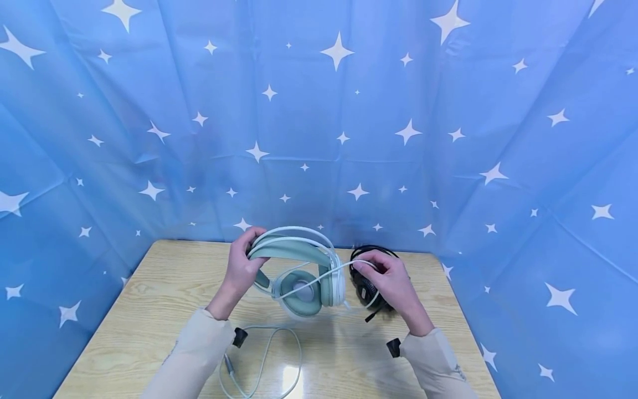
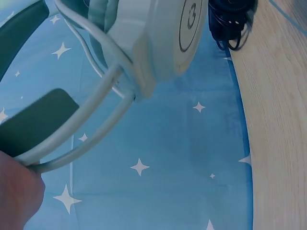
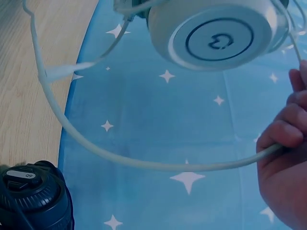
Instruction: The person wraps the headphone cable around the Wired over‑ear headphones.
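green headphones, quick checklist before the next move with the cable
1. Left grip on the headband: ok, fingers curled round it.
2. Right grip on the cable: ok, holding it.
3. Headphones off the tabletop: ok, held up.
4. Cable clear of the ear cup: not ok, it crosses in front in the head view.
5. Loose cable coiled: not ok, lying in a wide loop.
6. Cable clear of the black headset: cannot tell, they overlap in the head view.
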`<state>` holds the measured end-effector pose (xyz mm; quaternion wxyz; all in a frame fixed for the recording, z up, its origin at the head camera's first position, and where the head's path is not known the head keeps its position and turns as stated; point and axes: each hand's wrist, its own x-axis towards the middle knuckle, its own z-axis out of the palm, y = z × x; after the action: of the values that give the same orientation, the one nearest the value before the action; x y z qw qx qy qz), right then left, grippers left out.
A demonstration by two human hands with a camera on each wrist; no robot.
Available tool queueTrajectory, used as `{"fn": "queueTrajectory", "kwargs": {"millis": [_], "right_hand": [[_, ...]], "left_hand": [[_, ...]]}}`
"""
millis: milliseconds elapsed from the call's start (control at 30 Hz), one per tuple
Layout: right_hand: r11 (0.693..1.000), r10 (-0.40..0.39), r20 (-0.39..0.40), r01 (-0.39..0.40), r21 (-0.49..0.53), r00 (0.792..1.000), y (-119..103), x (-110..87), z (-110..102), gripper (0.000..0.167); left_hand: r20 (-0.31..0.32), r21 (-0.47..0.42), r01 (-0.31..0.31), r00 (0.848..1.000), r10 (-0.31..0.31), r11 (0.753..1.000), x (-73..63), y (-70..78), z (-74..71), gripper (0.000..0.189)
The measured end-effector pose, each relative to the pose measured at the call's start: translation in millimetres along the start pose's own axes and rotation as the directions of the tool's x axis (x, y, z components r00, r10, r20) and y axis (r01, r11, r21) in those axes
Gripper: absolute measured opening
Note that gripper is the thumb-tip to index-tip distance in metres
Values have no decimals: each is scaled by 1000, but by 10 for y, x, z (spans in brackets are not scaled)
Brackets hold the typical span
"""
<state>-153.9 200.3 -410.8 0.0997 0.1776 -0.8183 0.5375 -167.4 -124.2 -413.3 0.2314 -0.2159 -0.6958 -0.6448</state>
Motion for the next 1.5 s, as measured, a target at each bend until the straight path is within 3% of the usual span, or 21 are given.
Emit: {"fn": "queueTrajectory", "kwargs": {"millis": [167,367,533,633,867,1000,1100,1200,1367,1500], "right_hand": [[1000,-6,6,6,10,1000,12,12,-18,6],[1000,-14,8,14,13,1000,13,18,-19,5],[997,-74,66,75,-5,995,33,59,-51,7],[997,-70,112,73,-24,991,43,86,-86,8],[986,61,86,-46,-160,994,54,102,-140,14],[984,0,104,18,-178,995,77,104,-152,13],[981,-90,131,110,-158,987,89,113,-162,6],[976,-153,140,172,-135,978,76,130,-159,6],[980,-169,138,181,-83,976,32,173,-111,8],[986,-154,148,161,-38,977,25,200,-70,8]], "left_hand": [[58,-103,59,997,-54,993,1,8,-35,29],[116,-186,59,993,-38,981,3,0,-47,26],[148,-320,65,989,-17,945,28,-23,-80,36],[157,-385,67,988,-7,921,49,-34,-118,44],[170,-355,36,985,26,934,78,-21,-194,51],[213,-368,41,976,41,929,79,-30,-216,52],[249,-434,68,967,47,899,79,-40,-236,52],[287,-532,109,956,57,839,78,-42,-240,52],[353,-647,177,932,86,742,61,-52,-217,52],[370,-686,233,927,55,690,39,-70,-198,52]]}}
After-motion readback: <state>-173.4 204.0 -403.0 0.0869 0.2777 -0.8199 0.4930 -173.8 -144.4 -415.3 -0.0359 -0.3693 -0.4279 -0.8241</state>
